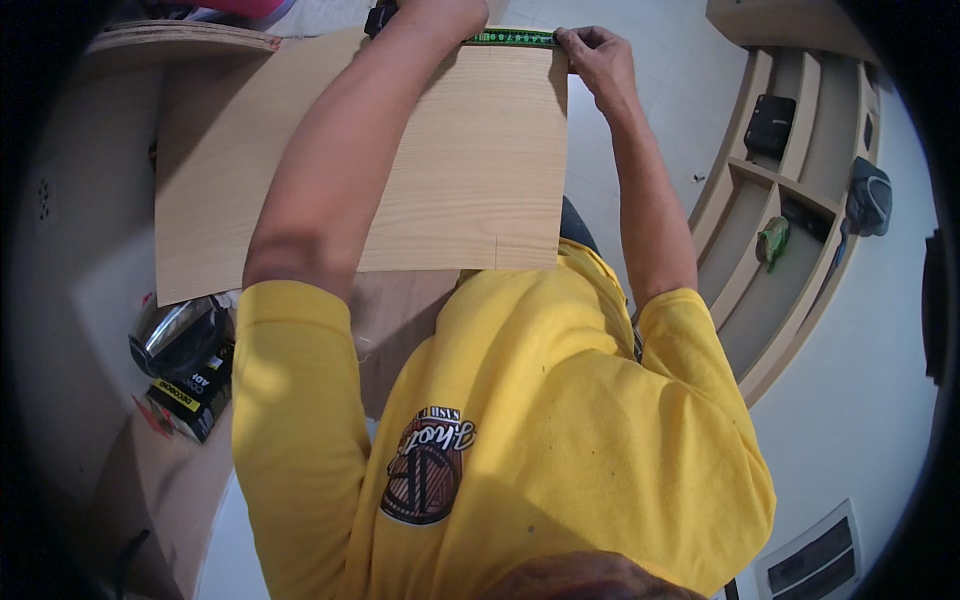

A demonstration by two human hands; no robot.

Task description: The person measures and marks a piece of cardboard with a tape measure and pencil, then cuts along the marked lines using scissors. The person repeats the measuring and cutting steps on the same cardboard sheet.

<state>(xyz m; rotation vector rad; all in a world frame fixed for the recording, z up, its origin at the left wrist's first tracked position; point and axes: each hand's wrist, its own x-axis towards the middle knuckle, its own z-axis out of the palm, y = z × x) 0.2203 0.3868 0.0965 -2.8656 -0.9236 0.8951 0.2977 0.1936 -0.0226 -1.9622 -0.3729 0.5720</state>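
Observation:
A wood-grain board [472,150] lies in front of me, with a short pencil-like line near its close edge. Along its far edge runs the green blade of a tape measure [517,37]. My right hand [600,52] pinches the blade's end at the board's far right corner. My left hand [457,13] is at the top rim of the picture, over the blade's other stretch; its fingers are out of sight. Just left of that wrist is a dark object [380,18], too cut off to identify.
Left of me, a dark container with a shiny opening [180,337] rests by a black printed box [191,394]. A curved stack of panels [180,37] stands at far left. On the right is a wooden shelf frame [772,176] holding a black case [770,125] and a green item [772,241].

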